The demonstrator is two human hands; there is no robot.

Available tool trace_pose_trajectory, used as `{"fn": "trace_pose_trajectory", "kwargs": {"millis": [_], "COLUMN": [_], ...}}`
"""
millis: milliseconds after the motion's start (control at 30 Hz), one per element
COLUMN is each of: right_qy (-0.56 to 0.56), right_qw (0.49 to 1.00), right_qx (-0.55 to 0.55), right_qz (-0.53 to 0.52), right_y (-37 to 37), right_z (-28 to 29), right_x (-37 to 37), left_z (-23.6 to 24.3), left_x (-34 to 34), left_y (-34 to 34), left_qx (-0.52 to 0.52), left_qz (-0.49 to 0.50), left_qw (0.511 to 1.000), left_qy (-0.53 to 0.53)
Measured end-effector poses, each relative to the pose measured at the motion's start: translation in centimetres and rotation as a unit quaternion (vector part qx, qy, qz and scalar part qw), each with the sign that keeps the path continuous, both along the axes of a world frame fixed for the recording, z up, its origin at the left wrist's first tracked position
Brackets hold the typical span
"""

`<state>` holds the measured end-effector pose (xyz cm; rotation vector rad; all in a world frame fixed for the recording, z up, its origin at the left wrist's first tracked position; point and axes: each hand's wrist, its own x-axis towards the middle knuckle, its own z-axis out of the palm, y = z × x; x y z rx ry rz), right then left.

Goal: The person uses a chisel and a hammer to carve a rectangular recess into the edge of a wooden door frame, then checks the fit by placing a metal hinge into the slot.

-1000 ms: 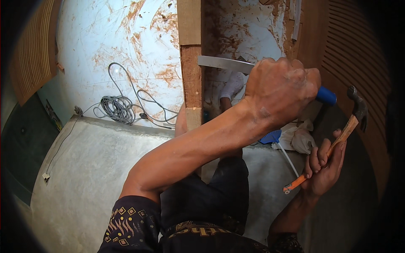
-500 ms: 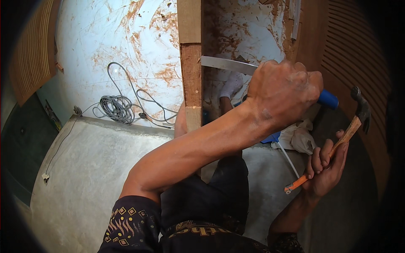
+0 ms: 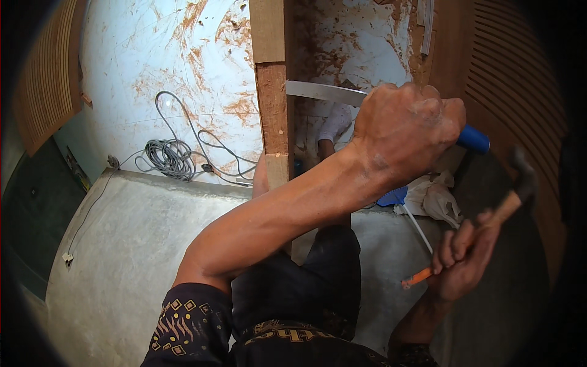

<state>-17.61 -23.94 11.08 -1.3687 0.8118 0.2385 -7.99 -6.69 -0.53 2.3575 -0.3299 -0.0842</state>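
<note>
My left hand [image 3: 409, 125] is closed in a fist round a chisel with a blue handle [image 3: 474, 139]. The flat metal chisel blade [image 3: 324, 90] runs left from the fist, its tip at the right side of an upright wooden door edge [image 3: 278, 165]. A rougher, recessed stretch [image 3: 272, 110] is cut into that edge where the tip meets it. Lower right, my right hand [image 3: 458, 257] has its fingers wrapped round a claw hammer with a wooden handle [image 3: 506, 207] and an orange end. The blurred dark hammer head [image 3: 523, 174] is below and apart from the chisel handle.
A coiled grey cable [image 3: 168, 157] lies on the white, dust-smeared floor [image 3: 128, 67] at left. Slatted wooden panels [image 3: 46, 73] stand at both sides. Behind my arm are a blue tool with a white stick [image 3: 419, 229], a pale plastic bag [image 3: 441, 202] and a foot [image 3: 335, 125].
My right hand has moved down and slightly left with the hammer, its head drawing away from the chisel handle. My left hand and the chisel have shifted very little.
</note>
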Motion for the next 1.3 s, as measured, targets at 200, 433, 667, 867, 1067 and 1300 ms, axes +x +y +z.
{"fn": "trace_pose_trajectory", "kwargs": {"millis": [200,433,667,867,1067,1300], "right_qy": [0.029,0.016,0.048,0.057,0.047,0.025], "right_qw": [0.999,0.997,0.997,0.997,0.998,0.999], "right_qx": [0.014,0.017,0.006,0.014,0.016,-0.007], "right_qz": [-0.039,-0.072,-0.059,-0.046,-0.039,-0.046], "right_y": [0.8,-0.1,0.2,0.4,0.6,0.9], "right_z": [-0.2,-0.5,-0.7,-1.1,-1.3,-1.0], "right_x": [0.2,0.4,0.5,0.5,0.5,0.8], "left_z": [-0.1,-0.1,0.0,-0.4,0.1,0.1], "left_x": [0.0,0.2,0.0,0.1,-0.4,-1.5], "left_y": [-0.1,-0.1,0.1,0.9,0.7,-0.3], "left_qx": [0.007,0.018,0.017,0.037,0.02,-0.015], "left_qz": [-0.002,-0.002,-0.011,-0.002,-0.018,-0.008], "left_qw": [1.0,1.0,1.0,0.999,0.999,1.0], "left_qy": [0.001,0.005,0.013,0.016,0.019,0.004]}}
